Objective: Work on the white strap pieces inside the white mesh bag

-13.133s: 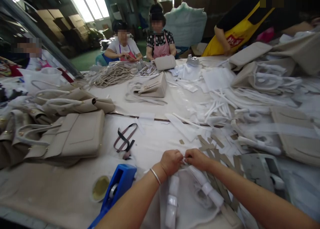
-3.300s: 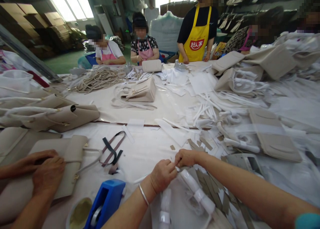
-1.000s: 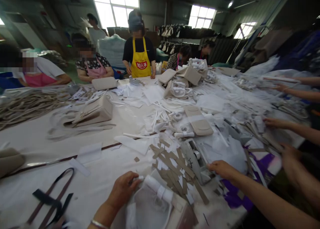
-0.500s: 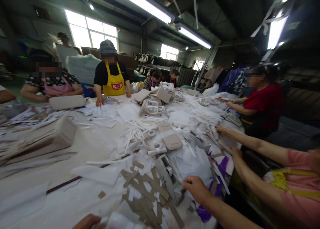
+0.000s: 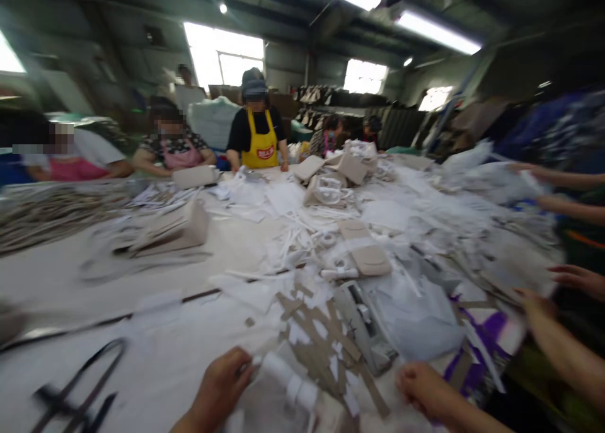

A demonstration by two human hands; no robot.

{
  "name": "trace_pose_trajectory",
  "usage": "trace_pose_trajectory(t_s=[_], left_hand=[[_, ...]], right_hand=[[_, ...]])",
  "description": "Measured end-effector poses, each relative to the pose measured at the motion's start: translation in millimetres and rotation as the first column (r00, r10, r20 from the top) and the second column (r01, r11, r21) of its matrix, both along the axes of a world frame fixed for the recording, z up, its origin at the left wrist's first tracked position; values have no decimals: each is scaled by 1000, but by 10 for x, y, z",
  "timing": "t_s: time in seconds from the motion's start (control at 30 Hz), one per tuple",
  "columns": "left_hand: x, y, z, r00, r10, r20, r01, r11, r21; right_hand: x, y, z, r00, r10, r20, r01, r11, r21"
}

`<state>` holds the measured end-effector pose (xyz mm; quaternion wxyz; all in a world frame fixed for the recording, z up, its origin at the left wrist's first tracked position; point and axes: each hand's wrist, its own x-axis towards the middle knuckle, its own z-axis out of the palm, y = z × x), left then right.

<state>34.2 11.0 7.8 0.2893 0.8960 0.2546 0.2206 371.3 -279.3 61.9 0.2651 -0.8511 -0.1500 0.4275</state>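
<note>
Head view: the dispenser lies with its long axis slanting from far left to near right, its near end just beside the right hand, the nearer one. That hand's fingers are curled in; blur leaves unclear whether they hold anything. The bag lies to the near left of the dispenser, its wrapped handle slanting up toward the left hand, farther left, which pinches a white piece.

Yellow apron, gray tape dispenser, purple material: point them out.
Yellow apron (image 5: 259,139): head view, bib above the red logo.
Gray tape dispenser (image 5: 380,356): head view, near end of its body.
Purple material (image 5: 494,325): head view, its upper right part.
</note>
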Motion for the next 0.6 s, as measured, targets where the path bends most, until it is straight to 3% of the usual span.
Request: trace_pose_trajectory(t_s=[0.07, 0.17, 0.27, 0.4, 0.6], left_hand=[[-21, -49, 55, 999, 2, -41, -1, 1000, 16], [-24, -84, 21, 999, 21, -44, -20, 999, 27], [-22, -130, 13, 1000, 5, -24, -4, 998, 61], [-21, -170, 63, 1000, -19, -25, 22, 991, 134], [-17, -189, 37, 995, -6, -96, 32, 962, 271]], right_hand=[[-114, 282, 179, 980, 105, -170, -81, 987, 139], [-436, 1039, 408, 878, 317, -360, -210, 929, 305], [-911, 1852, 482, 765, 443, -467, -313, 890, 332], [-1365, 2602, 270, 698, 518, -494, -521, 841, 146], [-1487, 2997, -140, 542, 576, -612, -771, 631, -89]])
